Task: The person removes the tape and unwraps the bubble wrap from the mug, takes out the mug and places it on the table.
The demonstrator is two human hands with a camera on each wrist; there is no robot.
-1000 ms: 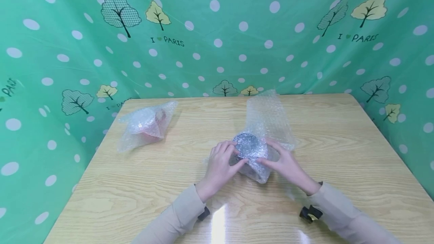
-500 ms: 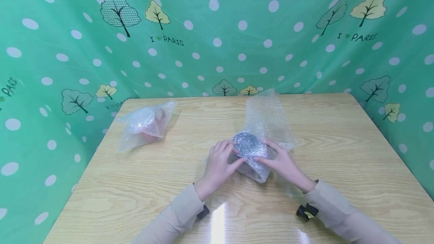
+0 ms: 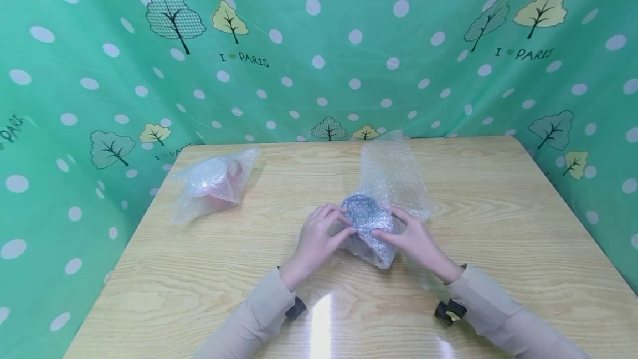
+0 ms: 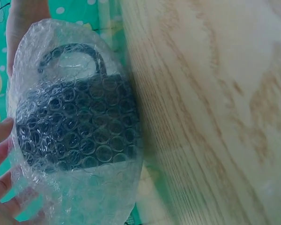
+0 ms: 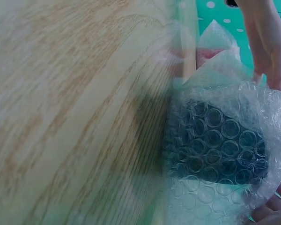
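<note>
A dark mug (image 3: 366, 213) stands upright on the wooden table, wrapped in clear bubble wrap (image 3: 371, 251). Through the wrap its loop handle (image 4: 75, 48) shows in the left wrist view. My left hand (image 3: 315, 240) holds the left side of the wrapped mug, thumb at the front and fingers near the rim. On the right side my right hand (image 3: 417, 242) grips it likewise, thumb on the wrap below the rim. The right wrist view shows the mug's dark body (image 5: 220, 140) behind the bubbles, with the right fingers (image 5: 276, 204) at the wrap's edge.
A second bubble-wrapped item (image 3: 215, 184), pinkish-red inside, lies at the table's far left. A loose length of bubble wrap (image 3: 396, 170) runs back from the mug toward the far edge. A green dotted curtain (image 3: 299, 43) hangs behind the table (image 3: 209, 270).
My left hand has shifted slightly left, its thumb drawn back a little from the front of the wrap. The right thumb has moved slightly left. The mug stays put.
</note>
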